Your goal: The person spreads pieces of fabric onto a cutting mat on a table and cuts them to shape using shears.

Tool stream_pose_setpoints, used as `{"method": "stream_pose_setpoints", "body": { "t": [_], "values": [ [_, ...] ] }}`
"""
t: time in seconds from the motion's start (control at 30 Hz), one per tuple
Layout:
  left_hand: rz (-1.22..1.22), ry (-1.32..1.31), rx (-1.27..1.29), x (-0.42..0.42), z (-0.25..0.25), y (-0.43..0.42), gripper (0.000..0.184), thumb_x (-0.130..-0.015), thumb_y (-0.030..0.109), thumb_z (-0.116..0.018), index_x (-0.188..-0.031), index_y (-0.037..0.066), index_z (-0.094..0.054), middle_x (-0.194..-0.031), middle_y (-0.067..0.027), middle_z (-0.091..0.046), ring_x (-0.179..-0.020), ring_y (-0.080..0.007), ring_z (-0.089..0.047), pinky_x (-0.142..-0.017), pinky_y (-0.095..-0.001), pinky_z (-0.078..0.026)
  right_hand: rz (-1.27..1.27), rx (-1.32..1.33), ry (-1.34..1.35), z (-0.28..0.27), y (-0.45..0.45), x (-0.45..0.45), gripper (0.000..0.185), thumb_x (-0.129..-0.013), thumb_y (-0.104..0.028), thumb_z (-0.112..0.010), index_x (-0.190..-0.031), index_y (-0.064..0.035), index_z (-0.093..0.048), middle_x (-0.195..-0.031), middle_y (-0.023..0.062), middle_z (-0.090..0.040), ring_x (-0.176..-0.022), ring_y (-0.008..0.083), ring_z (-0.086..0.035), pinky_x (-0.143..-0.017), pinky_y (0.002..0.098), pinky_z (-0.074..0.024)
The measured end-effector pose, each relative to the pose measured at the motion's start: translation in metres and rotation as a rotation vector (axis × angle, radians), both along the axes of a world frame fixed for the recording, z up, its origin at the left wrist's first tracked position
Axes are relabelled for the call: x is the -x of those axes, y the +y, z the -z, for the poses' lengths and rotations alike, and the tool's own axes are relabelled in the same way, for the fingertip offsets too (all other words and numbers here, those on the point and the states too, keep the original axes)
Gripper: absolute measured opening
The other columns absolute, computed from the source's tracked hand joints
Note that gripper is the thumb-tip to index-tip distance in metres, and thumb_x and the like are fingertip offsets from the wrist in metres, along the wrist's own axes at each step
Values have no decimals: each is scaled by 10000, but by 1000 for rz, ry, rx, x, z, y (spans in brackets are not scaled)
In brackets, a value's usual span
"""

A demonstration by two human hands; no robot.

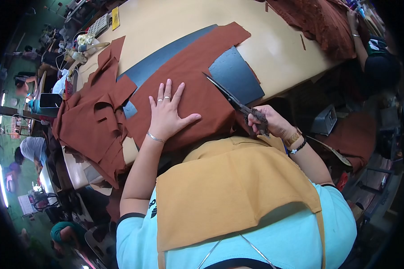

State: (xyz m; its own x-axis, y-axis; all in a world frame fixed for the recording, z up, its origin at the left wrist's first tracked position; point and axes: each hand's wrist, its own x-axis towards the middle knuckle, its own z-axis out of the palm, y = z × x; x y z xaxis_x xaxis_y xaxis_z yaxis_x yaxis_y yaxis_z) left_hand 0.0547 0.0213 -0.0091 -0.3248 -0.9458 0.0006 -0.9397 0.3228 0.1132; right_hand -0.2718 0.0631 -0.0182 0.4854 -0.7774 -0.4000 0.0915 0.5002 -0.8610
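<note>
My left hand (169, 109) lies spread and palm down on a large piece of rust-brown fabric (202, 97). To its right, my right hand (265, 121) is closed round the wrapped handles of long dark scissors (229, 95). Their blades point up and left, with the tip at the fabric's right edge. Under the fabric is a dark blue-grey sheet (237, 75), which shows on both sides of it. More brown fabric (92, 121) lies crumpled and folded to the left of my left hand.
The pale table (278, 54) extends ahead. At its back left are a calculator (99, 26), a yellow item (116, 18) and a brush (94, 46). A brown fabric heap (318, 27) lies at the upper right, beside another person's arm (358, 42). Other people are at the far left.
</note>
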Motion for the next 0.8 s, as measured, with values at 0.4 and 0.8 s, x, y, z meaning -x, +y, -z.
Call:
{"method": "stream_pose_setpoints", "body": {
  "t": [0.4,0.8],
  "values": [
    [-161,33,-103,25,-4,13,966,-750,738,-579,-1495,187,-308,-1565,-202,-178,-1442,-399,-165,-1075,-686,-154,26,6,-10,6,0,-6,260,-892,-297,-682,-801,-58,-633,-680,-13,-614,-562,54,-574,-541,201,-471],
    [330,-5,14,-8,4,-99,1009,-712,757,-603,-1500,209,-290,-1572,-165,-183,-1446,-375,-170,-1096,-660,-174,-1,-36,8,9,-7,-4,303,-890,-341,-690,-826,-56,-611,-663,10,-613,-565,76,-586,-538,217,-488]
  ]
}}
